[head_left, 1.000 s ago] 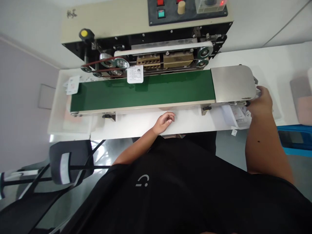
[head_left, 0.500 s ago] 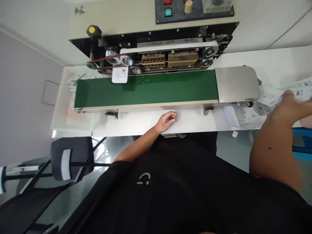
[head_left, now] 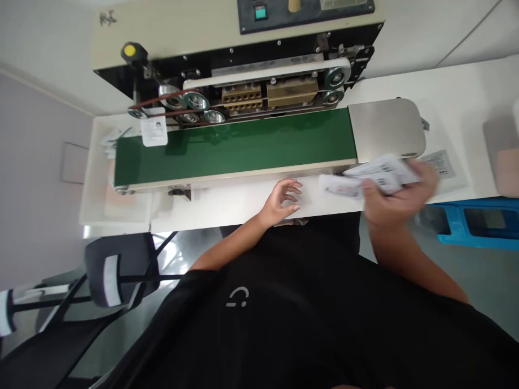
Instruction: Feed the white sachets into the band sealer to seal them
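Several white printed packets point(head_left: 381, 174), blurred by motion, are gripped in my right hand point(head_left: 395, 201) in front of the conveyor's metal end plate point(head_left: 387, 128). One packet point(head_left: 339, 185) sticks out to the left of the bunch. My left hand point(head_left: 280, 203) hovers by the table's front edge with its fingers apart and nothing in it. On the left, a white packet point(head_left: 154, 131) hangs from the rollers of the band sealing machine point(head_left: 239, 48), its lower part over the green conveyor belt point(head_left: 235, 143).
A white bin point(head_left: 90, 189) with packets in it stands at the belt's left end. Another printed packet point(head_left: 440, 163) lies at the right. A blue plastic stool point(head_left: 466, 222) is below the table on the right, a black chair point(head_left: 121, 265) at the left.
My right hand has come left from the far right with the bunch of packets. My left hand's fingers have spread. The packet in the machine has travelled left.
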A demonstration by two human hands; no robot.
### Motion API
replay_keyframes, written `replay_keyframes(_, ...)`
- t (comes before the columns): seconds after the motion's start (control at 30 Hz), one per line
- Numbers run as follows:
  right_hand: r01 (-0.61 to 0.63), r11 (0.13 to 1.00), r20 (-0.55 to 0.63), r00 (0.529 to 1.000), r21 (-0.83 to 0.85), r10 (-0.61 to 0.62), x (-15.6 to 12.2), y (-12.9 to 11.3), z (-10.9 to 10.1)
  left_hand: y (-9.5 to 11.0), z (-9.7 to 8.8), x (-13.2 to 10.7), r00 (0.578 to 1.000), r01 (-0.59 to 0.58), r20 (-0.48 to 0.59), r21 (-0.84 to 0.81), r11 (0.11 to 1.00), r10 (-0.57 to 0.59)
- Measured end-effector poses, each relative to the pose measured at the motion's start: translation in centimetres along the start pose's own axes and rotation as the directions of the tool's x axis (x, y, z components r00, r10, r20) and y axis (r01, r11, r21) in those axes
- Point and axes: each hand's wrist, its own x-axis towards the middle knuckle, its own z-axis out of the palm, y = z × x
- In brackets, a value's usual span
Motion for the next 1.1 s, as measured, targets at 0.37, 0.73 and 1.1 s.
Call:
replay_keyframes(0.37,-0.072,0.974,0.522,0.851,0.217,-0.054,-5.7,4.2,11.3,1.5,-0.7,0.5,0.971,0.113,-0.241,0.42,0.9,-0.009)
replay_keyframes(0.73,-0.295,0.918,0.546,0.831,0.265,0.11,-6.6,2.6,11.5,-0.5,-0.3,-0.9,0.929,0.265,-0.234,-0.122,0.956,-0.287)
replay_keyframes(1.1,-0.063,0.983,0.398,0.917,0.174,-0.012,-6.1,0.5,10.2,-2.0,0.0,-1.4,0.906,0.237,-0.242,-0.389,0.89,-0.347)
